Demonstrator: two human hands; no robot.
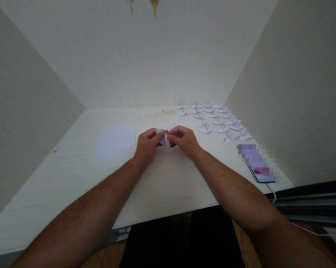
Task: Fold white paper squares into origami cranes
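Observation:
A small piece of folded white paper (162,140) is held up just above the middle of the table. My left hand (149,144) pinches it, thumb on the near face and fingers behind. At its right edge, my right hand (183,139) has thumb and fingertips closed on the paper. The far side of the paper and some fingertips are hidden. Beyond my right hand, several folded white paper cranes (208,116) stand in rows at the back right. To the left of my left hand lies a spread of white paper sheets (114,141).
A phone (257,165), partly pixelated, lies at the right edge with a white cable (272,193) attached. Walls enclose the white table (168,186) at the back and both sides. A small orange-red bit (54,151) lies far left. Brownish marks (168,111) show near the back wall.

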